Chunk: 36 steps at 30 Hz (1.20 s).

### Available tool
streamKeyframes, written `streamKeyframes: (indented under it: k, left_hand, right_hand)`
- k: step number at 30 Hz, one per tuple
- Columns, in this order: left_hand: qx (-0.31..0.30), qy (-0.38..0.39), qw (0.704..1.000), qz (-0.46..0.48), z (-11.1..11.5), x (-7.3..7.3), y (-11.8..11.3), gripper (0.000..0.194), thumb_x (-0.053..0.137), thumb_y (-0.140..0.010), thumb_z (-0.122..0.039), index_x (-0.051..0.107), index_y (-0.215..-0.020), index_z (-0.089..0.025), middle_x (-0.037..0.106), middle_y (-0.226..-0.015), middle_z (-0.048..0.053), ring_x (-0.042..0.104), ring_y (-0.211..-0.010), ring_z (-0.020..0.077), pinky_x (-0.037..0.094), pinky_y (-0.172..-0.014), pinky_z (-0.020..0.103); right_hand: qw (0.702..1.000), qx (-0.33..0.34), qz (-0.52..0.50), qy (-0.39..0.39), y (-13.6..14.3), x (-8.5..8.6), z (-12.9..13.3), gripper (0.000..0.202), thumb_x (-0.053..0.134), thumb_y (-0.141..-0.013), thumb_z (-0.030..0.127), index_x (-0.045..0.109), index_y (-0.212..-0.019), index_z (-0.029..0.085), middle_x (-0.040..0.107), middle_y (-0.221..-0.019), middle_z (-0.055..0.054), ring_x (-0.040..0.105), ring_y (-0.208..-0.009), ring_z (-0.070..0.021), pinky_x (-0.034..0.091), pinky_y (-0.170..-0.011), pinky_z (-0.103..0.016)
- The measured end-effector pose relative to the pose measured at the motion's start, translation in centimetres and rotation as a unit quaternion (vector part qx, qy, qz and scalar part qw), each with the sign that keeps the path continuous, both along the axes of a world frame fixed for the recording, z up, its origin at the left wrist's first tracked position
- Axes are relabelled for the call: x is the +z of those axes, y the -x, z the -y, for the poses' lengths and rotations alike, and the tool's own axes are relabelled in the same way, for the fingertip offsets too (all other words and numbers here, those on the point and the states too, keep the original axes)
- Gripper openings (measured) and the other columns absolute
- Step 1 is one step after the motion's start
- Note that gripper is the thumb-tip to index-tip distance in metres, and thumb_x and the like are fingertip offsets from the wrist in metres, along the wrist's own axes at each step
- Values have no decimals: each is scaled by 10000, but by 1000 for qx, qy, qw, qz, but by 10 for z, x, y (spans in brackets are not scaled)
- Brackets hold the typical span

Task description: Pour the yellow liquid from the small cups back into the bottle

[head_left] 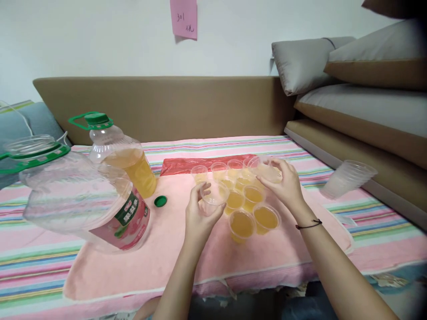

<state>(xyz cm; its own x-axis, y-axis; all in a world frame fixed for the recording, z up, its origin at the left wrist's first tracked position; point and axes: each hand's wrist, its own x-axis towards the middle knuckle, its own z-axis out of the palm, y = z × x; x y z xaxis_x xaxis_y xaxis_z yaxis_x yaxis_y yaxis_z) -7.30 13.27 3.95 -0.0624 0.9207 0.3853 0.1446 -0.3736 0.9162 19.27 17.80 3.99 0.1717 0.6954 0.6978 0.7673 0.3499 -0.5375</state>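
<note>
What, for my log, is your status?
Left hand holding a clear cup. Right hand holding clear cupware, count unclear. Filled cups clustered close by.

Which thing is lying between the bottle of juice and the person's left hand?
In the head view, a green cap lies between the bottle of juice and the left hand, on the pink cloth.

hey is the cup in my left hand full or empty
It looks empty: the clear cup in the left hand shows no amber inside, unlike the filled cup nearest you.
</note>
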Motion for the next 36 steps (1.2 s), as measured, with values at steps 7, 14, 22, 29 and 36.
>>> streamKeyframes:
  k: [7, 14, 22, 29, 36]
  left_hand:
    - [-61, -57, 996, -35, 9, 4, -8, 614, 811, -689, -273, 530, -1233, -231, 667, -1187, 90, 656, -1086, 256, 519, -962, 437]
    - [-84, -76, 991, -73, 13, 2, -17, 578, 803, -682, -272, 560, -1203, -217, 676, -1170, 94, 648, -1095, 266, 520, -954, 435]
    - [-83, -77, 991, -67, 17, 3, -20, 608, 798, -690, -301, 533, -1229, -215, 662, -1223, 107, 647, -1137, 278, 526, -955, 438]
    - [-82, -85, 990, -81, 16, 1, -22, 592, 807, -664, -273, 556, -1198, -230, 686, -1168, 87, 660, -1078, 272, 524, -922, 430]
    - [-64, -129, 979, -146, 18, 3, -19, 508, 779, -732, -344, 582, -1185, -226, 710, -1148, 99, 665, -1040, 268, 512, -885, 415]
  right_hand:
    - [935, 230, -256, 80, 42, 36, 43, 469, 794, -768, 451, 627, -1166, 267, 642, -1267, -75, 576, -1229, -271, 468, -1055, -454]
    - [859, 344, -360, 118, 70, 46, 70, 472, 833, -740, 406, 651, -1157, 281, 669, -1242, -53, 594, -1222, -267, 487, -1052, -431]
    - [857, 353, -310, 209, 60, 28, 73, 763, 893, -661, 448, 542, -1323, 305, 521, -1458, -73, 442, -1395, -289, 363, -1174, -485]
    - [887, 345, -250, 177, 45, 36, 75, 768, 826, -747, 473, 438, -1397, 340, 514, -1441, -88, 427, -1403, -276, 345, -1173, -526]
    - [903, 326, -195, 201, 55, 39, 83, 830, 864, -727, 389, 417, -1423, 321, 547, -1395, -91, 462, -1372, -281, 306, -1179, -530]
